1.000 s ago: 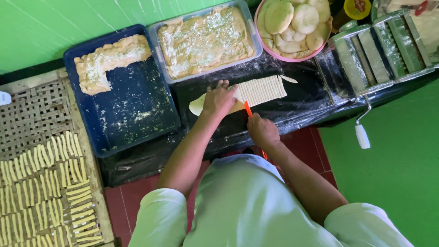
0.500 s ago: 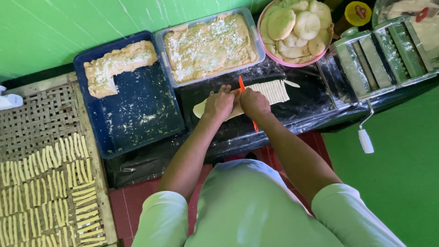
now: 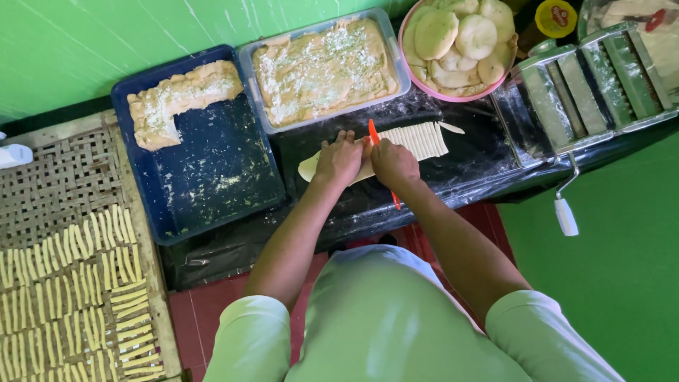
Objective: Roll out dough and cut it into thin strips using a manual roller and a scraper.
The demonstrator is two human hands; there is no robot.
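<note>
The flat sheet of dough [image 3: 332, 167] lies on the black, flour-dusted work surface [image 3: 481, 166], in front of the two trays. Its long axis runs left to right across the person, tilting slightly upward toward the right. The right-hand stretch is already scored into a row of narrow strips [image 3: 419, 140], each strip lying across that long axis; the left-hand end is uncut and rounded, poking out from under the hand.

The left hand [image 3: 339, 159] lies palm-down and flat on the uncut part — fingers spread and pressing, not curled around anything. The right hand [image 3: 393, 161] sits just beside it, touching or nearly so, and is closed around an orange-red cutter [image 3: 373, 132] whose blade stands up between the two hands, at the boundary of cut and uncut dough; its other end shows below the wrist. So the uncut dough lies to the left of the blade, under the left hand, and the blade stands crosswise to the sheet — parallel to the strips.

Further out: a blue tray [image 3: 212, 184] with a lump of dough at its far corner, a grey tray [image 3: 391, 42] full of floured dough, a pink bowl [image 3: 453, 95] of round dough discs, a hand-cranked roller machine [image 3: 587, 85] to the right, and a woven rack [image 3: 49, 184] of laid-out strips to the left.
</note>
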